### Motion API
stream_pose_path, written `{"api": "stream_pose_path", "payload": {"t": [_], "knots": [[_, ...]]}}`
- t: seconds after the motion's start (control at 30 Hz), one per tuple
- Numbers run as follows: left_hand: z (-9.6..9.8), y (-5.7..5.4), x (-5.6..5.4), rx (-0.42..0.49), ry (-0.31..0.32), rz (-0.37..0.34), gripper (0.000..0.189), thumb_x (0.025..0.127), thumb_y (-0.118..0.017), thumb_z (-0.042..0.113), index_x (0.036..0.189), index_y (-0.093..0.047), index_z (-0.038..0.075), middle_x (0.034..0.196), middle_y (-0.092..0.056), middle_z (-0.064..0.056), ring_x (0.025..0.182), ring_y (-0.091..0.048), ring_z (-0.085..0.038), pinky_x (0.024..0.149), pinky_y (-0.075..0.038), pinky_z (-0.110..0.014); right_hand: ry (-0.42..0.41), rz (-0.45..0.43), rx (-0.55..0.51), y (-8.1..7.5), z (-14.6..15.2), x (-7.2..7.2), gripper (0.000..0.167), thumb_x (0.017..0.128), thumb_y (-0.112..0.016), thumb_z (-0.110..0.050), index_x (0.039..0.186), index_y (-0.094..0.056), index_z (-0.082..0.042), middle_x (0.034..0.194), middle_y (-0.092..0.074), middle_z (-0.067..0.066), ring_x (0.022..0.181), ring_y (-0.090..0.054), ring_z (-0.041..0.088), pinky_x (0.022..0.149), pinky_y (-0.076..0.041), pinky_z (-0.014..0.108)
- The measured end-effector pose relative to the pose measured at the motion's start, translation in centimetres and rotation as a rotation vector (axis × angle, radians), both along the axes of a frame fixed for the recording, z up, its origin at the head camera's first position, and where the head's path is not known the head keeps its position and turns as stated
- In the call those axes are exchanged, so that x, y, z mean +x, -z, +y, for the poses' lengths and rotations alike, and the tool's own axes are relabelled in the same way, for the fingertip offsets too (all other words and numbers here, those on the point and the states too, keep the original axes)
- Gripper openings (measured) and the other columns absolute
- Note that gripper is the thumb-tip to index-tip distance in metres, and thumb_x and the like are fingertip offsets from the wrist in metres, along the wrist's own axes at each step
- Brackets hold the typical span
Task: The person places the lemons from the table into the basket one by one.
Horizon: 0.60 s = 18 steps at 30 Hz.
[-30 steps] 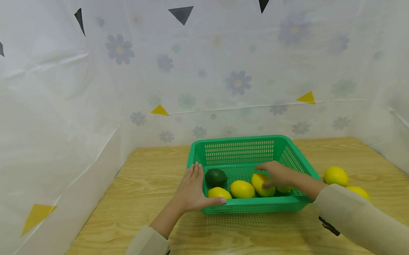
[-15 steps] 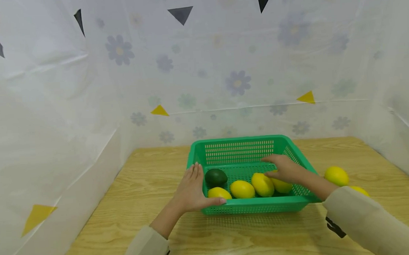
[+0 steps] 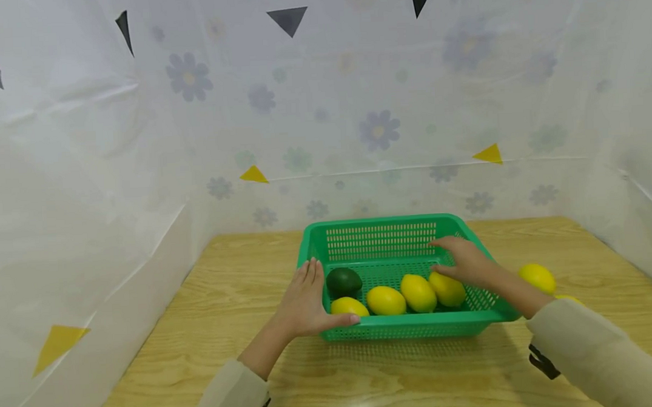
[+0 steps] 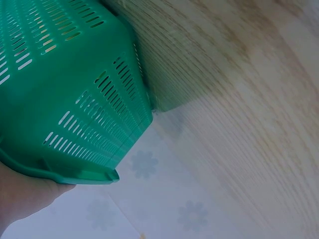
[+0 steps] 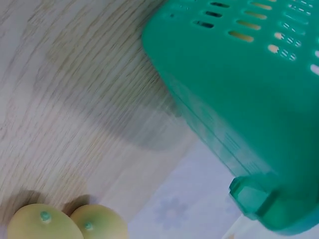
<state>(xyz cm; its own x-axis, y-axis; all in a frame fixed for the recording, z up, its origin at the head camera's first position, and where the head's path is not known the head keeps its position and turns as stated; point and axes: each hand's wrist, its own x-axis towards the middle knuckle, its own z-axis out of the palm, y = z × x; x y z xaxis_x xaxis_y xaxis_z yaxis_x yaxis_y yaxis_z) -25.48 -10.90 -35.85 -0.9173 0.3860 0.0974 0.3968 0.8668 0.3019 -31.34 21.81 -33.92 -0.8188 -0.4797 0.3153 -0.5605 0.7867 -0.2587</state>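
Observation:
A green plastic basket (image 3: 383, 331) stands on the table. My left hand (image 3: 306, 302) rests on its near left corner, fingers straight along the left rim and thumb along the front rim. Inside, a dark green avocado (image 3: 344, 282) lies at the left, with a lemon (image 3: 349, 307) in front of it. Several lemons form a row along the front, the rightmost lemon (image 3: 447, 289) lying under my right hand (image 3: 464, 263). The right hand's thumb and fingers are spread apart over the basket's right side, holding nothing. Whether the thumb touches that lemon is hard to tell.
Right of the basket, two more lemons sit on the wooden table (image 3: 241, 262), one yellow lemon (image 3: 537, 278) in plain sight and the other mostly behind my sleeve. White flowered sheeting (image 3: 323, 137) encloses the table's back and sides.
My right hand has let go of the rightmost lemon and drawn back to the right, so that lemon now shows beside the others in the basket. The left hand has stayed in place.

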Motion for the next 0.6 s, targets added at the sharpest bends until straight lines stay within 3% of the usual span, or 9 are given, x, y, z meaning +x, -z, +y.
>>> {"api": "stream_pose_path", "payload": {"t": [0.6], "knots": [[0.1,0.0,0.0,-0.003,-0.001,0.013,0.131,0.062,-0.027,0.095,0.147,-0.008,-0.003,0.155,-0.003,-0.02,0.144,-0.005,-0.033,0.118,-0.009,-0.047,0.041,0.024,-0.073,0.0,2.4,0.0,0.053,0.086,-0.066,-0.014,0.128,-0.046,0.012,0.128,-0.046,0.034,0.118,-0.039,0.051,0.094,-0.035,0.065]]}}
